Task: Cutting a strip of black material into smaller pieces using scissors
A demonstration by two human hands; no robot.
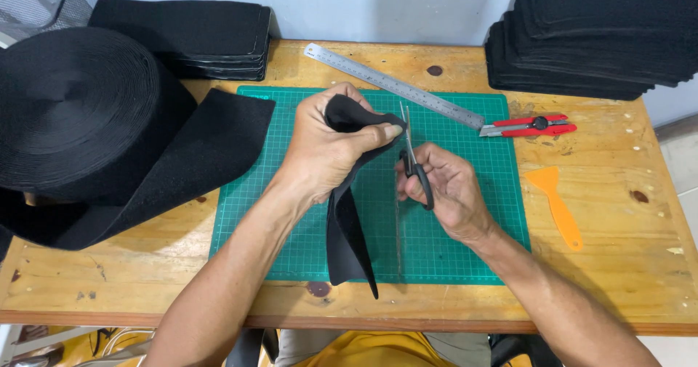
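My left hand (327, 145) grips a black felt piece (347, 229), folded at the top and hanging down over the green cutting mat (451, 243). My right hand (447, 185) holds black-handled scissors (411, 149), blades pointing up and away, right beside the felt's upper edge near my left thumb. Both hands hover above the middle of the mat.
A big roll of black felt (76, 113) with a loose end lies at left. Stacks of cut black pieces sit at the back left (196, 36) and back right (596, 33). A steel ruler (392, 85), red utility knife (529, 126) and orange scraper (556, 206) lie on the wooden table (625, 280).
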